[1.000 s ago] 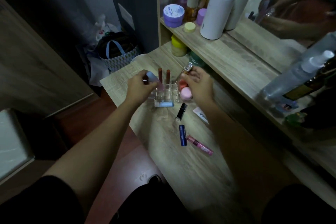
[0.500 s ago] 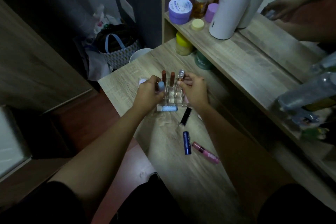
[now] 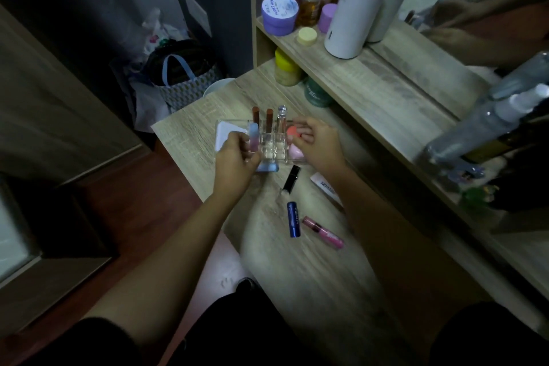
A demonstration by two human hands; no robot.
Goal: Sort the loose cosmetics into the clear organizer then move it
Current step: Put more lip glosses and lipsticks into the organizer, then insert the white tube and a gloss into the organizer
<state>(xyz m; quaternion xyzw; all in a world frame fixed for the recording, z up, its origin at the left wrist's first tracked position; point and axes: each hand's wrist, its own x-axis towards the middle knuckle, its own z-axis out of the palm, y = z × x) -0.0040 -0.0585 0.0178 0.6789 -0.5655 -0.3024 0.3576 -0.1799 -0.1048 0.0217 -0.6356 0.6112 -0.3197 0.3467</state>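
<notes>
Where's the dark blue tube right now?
In the head view the dark blue tube lies on the wooden desk, between the black tube and pink lip gloss.

Purple jar (image 3: 279, 14) beside white cylinder (image 3: 355, 12) on shelf (image 3: 383, 89)

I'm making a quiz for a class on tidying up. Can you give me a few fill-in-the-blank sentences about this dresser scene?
1. The two brown-capped tubes stand upright in the clear ____.
2. The left hand holds a tube with a light ____ cap.
3. The dark blue tube lies on the desk right beside a ____ tube.
4. The white cylinder stands on the ____ above the desk.

Missing words: organizer; blue; pink; shelf
</notes>
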